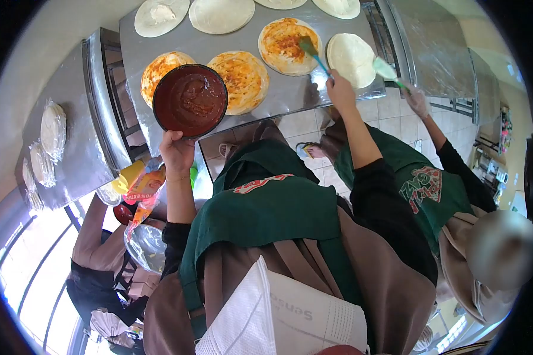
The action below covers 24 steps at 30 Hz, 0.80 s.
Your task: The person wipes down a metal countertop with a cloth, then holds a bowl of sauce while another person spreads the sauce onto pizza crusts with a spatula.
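Observation:
My left hand [177, 155] grips the near rim of a dark bowl [190, 100] with reddish-brown sauce in it, held over the table's near edge. My right hand [341, 92] is closed round the blue handle of a brush [308, 46]. Its greenish bristles rest on a round flatbread [289, 48] spread with orange-red sauce. Another sauced flatbread [239, 81] lies between the bowl and that one. A third sauced flatbread [160, 71] is partly hidden behind the bowl. To the right lies a plain round of dough [350, 59].
Plain dough rounds [222, 13] line the metal table's [189, 48] far side. At the right, a co-worker's gloved hand [417, 102] holds a white-headed utensil [385, 68] near the plain round. Another person [95, 236] is at the lower left. Wrapped flatbreads [53, 131] lie on a left table.

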### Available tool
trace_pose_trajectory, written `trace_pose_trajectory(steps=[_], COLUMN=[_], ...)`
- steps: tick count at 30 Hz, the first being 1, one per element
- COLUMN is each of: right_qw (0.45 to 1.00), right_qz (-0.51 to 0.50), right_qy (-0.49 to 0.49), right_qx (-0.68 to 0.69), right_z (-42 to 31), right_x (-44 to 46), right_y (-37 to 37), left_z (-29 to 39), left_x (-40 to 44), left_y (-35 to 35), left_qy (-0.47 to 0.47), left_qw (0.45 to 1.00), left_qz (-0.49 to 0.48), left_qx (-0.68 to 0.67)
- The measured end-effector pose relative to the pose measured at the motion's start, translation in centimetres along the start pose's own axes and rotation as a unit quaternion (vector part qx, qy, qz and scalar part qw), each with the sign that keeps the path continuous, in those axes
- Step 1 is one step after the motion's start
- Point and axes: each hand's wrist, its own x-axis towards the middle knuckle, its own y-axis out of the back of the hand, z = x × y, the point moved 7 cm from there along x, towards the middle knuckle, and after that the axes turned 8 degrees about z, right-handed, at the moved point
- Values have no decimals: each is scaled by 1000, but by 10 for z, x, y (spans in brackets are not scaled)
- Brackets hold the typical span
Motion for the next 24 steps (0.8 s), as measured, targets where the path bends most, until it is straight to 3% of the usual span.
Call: trace_pose_trajectory(steps=[3, 7, 10, 12, 16, 19, 21, 24], right_qw=[999, 983, 987, 998, 999, 999, 974, 982], right_qz=[-33, -107, -79, 17, 5, -21, -87, -12], right_qy=[32, -21, -52, -42, -14, -2, -74, -76], right_qx=[4, 151, 132, 40, -47, 45, 197, 171], right_z=[-5, -23, -13, -1, 9, -21, -34, -25], right_x=[-30, -60, -57, -51, -80, -109, -112, -92], right_y=[-16, 2, 17, 27, -3, -3, 6, 16], left_z=[-1, 1, 3, 3, -2, -5, -6, -5], left_x=[2, 0, 0, 0, 1, -2, -4, -6], left_y=[5, 1, -6, -10, -13, -10, -9, -5], left_qy=[0, -3, -7, -8, 8, 12, 10, 7], left_qw=[1000, 1000, 1000, 1000, 999, 998, 998, 999], left_qz=[-12, -22, -22, -16, -46, -54, -53, -45], left_qx=[-6, 3, 7, 8, 8, 11, 16, 17])
